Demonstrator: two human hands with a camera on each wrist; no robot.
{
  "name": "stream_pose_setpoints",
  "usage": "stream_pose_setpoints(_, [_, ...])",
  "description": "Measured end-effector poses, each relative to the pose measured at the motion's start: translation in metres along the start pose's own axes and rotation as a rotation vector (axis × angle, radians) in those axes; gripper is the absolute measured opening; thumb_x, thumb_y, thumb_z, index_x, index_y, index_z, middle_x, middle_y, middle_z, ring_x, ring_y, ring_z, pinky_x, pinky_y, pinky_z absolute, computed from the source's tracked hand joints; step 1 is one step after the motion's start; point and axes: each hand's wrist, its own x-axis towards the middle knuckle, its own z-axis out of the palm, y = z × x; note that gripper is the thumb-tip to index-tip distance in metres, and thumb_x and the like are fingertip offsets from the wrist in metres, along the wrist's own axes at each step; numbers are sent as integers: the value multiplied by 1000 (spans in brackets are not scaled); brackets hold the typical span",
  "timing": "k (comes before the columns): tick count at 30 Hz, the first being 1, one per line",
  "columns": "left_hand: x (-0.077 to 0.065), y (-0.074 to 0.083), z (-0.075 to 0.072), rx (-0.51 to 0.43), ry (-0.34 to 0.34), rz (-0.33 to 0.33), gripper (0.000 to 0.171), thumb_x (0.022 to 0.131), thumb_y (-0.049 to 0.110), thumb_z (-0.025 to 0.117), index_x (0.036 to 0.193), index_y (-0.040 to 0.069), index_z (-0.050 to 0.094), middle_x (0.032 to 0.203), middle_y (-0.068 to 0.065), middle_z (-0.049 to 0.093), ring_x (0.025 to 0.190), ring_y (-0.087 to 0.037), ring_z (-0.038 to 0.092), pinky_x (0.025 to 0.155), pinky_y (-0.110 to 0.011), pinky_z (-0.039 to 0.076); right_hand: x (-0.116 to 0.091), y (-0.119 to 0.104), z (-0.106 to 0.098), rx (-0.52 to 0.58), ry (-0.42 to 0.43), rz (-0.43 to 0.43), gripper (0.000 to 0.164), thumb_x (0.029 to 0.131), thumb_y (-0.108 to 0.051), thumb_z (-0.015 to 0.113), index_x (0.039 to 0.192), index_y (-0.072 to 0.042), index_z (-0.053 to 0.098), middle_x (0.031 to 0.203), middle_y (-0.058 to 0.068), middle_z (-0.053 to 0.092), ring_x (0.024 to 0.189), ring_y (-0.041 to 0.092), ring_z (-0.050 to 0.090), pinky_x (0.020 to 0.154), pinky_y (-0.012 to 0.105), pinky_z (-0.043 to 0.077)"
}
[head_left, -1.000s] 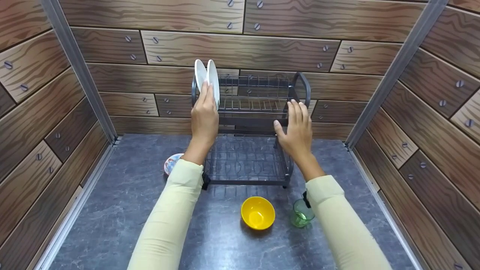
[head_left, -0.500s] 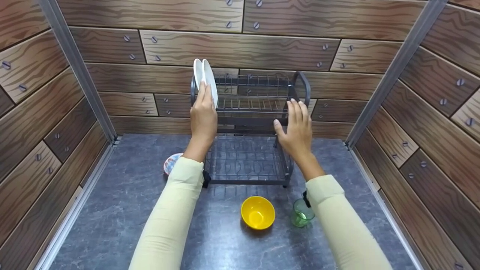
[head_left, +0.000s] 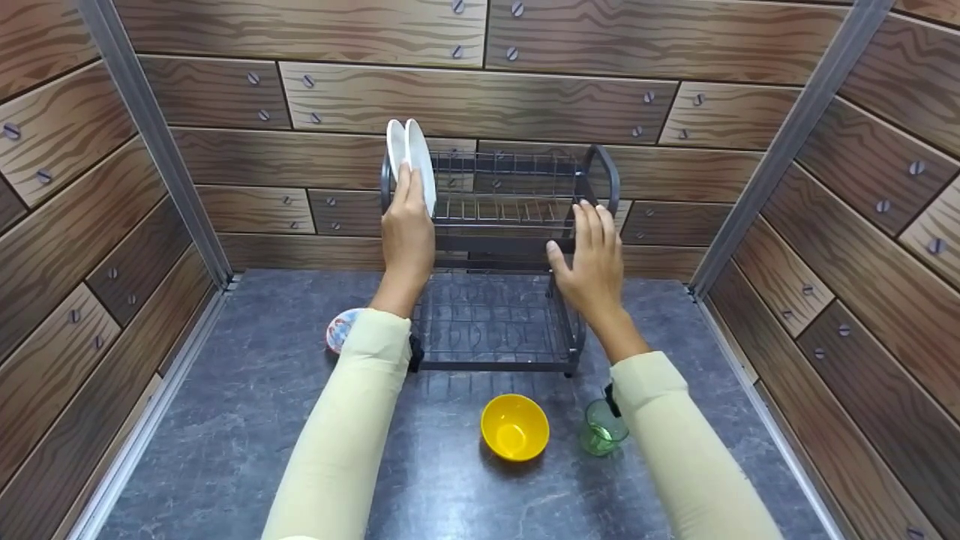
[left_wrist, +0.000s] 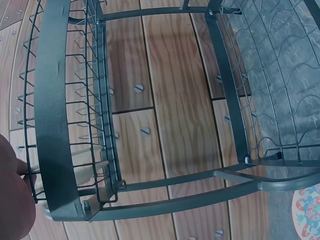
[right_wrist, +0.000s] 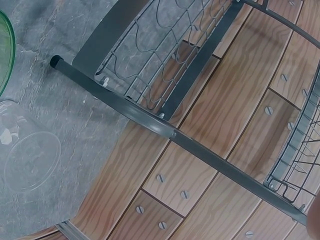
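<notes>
Head view: white plates (head_left: 422, 163) now closer together; left hand (head_left: 408, 232) touching, pinch unclear; right hand (head_left: 592, 262) unclenched.

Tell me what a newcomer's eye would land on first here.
Probably the bright yellow bowl, in front of the dark dish rack. Next, likely the two white plates on edge at the rack's upper left, with the left hand at them.

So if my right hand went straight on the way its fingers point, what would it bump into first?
Probably the upper right end of the dish rack; whether your right hand touches it now is hard to tell.
</notes>
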Motion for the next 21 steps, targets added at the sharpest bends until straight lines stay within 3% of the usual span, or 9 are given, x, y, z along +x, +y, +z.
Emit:
stream_pose_setpoints(8, [3,1,1,29,-25,-20,37,94,-5,47,129,-1,57,138,-16,52,98,-38,66,84,-41,55,1,-1,0,-10,5,-1,67,93,-47,44,147,-8,33,151,9,33,142,26,19,115,46,19])
stream_pose_setpoints(21, [1,2,4,3,4,-14,35,95,-2,46,128,-2,58,136,-18,54,114,-31,59,97,-35,48,0,0,0,2,21,-7,67,93,-46,46,146,-8,33,150,10,35,142,27,21,116,45,18])
